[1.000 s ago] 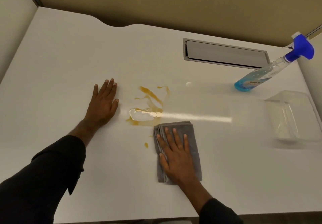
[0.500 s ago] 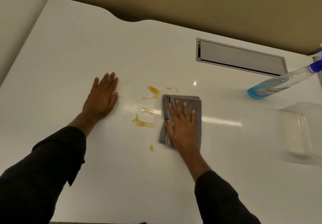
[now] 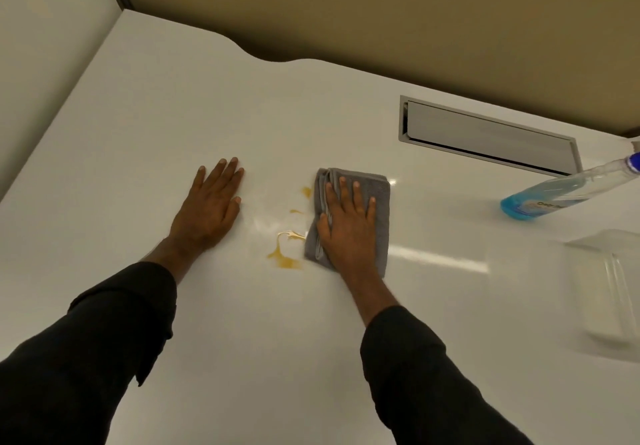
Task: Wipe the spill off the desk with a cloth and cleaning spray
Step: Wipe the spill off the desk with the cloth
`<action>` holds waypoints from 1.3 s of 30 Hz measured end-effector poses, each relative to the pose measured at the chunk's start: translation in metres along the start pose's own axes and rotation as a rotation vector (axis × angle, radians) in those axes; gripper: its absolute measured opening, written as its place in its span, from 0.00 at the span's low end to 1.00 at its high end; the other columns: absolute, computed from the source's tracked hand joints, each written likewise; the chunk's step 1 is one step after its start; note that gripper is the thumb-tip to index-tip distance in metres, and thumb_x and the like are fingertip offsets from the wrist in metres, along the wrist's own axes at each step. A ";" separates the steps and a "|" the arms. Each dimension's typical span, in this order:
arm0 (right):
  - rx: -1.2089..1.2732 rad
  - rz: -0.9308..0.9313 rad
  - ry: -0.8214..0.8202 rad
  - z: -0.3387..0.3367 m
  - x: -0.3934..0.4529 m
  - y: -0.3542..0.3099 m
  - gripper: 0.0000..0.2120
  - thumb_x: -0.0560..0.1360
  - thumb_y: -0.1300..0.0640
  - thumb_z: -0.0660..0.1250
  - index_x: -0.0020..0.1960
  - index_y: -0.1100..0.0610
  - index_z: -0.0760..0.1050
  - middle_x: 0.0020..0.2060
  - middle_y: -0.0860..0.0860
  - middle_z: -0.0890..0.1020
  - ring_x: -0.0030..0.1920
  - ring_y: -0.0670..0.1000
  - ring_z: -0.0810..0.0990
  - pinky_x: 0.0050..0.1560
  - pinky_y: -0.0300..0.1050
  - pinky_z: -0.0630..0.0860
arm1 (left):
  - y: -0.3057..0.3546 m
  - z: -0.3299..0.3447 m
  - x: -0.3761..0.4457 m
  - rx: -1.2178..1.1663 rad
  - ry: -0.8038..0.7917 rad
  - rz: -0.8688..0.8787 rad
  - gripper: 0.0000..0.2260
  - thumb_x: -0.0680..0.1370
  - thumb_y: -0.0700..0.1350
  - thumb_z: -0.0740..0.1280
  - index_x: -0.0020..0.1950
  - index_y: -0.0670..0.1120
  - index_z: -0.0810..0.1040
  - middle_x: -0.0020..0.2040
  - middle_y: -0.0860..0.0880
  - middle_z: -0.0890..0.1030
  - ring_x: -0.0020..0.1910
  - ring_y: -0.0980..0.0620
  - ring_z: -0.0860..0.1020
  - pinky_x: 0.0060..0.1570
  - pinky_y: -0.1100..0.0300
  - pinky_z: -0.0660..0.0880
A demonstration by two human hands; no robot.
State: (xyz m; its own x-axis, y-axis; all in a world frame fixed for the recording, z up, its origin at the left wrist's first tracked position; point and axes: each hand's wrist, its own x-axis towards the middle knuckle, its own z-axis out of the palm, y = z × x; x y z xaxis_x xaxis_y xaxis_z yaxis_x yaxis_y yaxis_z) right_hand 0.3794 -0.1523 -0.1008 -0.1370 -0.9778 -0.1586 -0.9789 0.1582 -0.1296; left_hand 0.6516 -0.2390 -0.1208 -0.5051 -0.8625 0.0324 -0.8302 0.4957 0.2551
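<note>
The broad white glossy desk (image 3: 173, 105) carries everything. At its right edge lies a clear plastic spray bottle of blue cleaner (image 3: 554, 198), on its side, well apart from the work. The folded grey microfibre cloth (image 3: 381, 202) lies flat at mid-desk, touching the right edge of the amber liquid spill (image 3: 284, 257). The right hand (image 3: 349, 229) presses it with straight, spread fingers; the left hand (image 3: 207, 209) rests flat, fingers together, bracing. The cloth looks soft, light and prone to bunching, so a flat palm at its centre likely suits best. Since a second ago it has travelled up across the spill, and less amber remains.
</note>
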 end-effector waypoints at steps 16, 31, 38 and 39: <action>0.035 -0.276 0.033 0.041 -0.112 -0.061 0.30 0.83 0.43 0.53 0.82 0.40 0.47 0.83 0.55 0.46 0.82 0.60 0.44 0.76 0.70 0.45 | -0.001 0.003 0.003 -0.032 0.001 -0.016 0.27 0.80 0.50 0.47 0.78 0.42 0.56 0.79 0.45 0.56 0.78 0.48 0.53 0.76 0.45 0.48; 0.047 -0.089 0.062 0.018 -0.065 0.022 0.31 0.82 0.51 0.51 0.82 0.43 0.44 0.83 0.51 0.48 0.82 0.57 0.44 0.77 0.68 0.51 | 0.001 0.002 0.003 -0.050 0.011 -0.010 0.27 0.80 0.50 0.47 0.78 0.42 0.56 0.79 0.46 0.55 0.79 0.48 0.51 0.76 0.44 0.48; 0.033 -0.366 0.005 0.038 -0.093 -0.076 0.31 0.82 0.47 0.56 0.82 0.43 0.49 0.83 0.52 0.46 0.82 0.59 0.42 0.77 0.70 0.45 | -0.002 0.002 0.004 -0.019 -0.018 -0.013 0.27 0.79 0.50 0.48 0.78 0.42 0.56 0.79 0.45 0.56 0.78 0.47 0.53 0.76 0.44 0.49; 0.028 -0.377 0.005 0.035 -0.075 -0.084 0.31 0.82 0.47 0.56 0.82 0.44 0.50 0.83 0.52 0.46 0.82 0.59 0.41 0.77 0.70 0.45 | -0.002 0.002 0.004 -0.015 -0.020 -0.009 0.27 0.79 0.49 0.48 0.78 0.42 0.56 0.79 0.45 0.56 0.78 0.47 0.53 0.76 0.44 0.49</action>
State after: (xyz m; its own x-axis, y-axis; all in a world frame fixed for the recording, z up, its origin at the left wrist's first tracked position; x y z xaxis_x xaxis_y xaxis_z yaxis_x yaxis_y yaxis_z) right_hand 0.4774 -0.0879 -0.1124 0.2309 -0.9688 -0.0901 -0.9563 -0.2088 -0.2048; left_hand 0.6506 -0.2436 -0.1228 -0.5026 -0.8644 0.0111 -0.8309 0.4865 0.2701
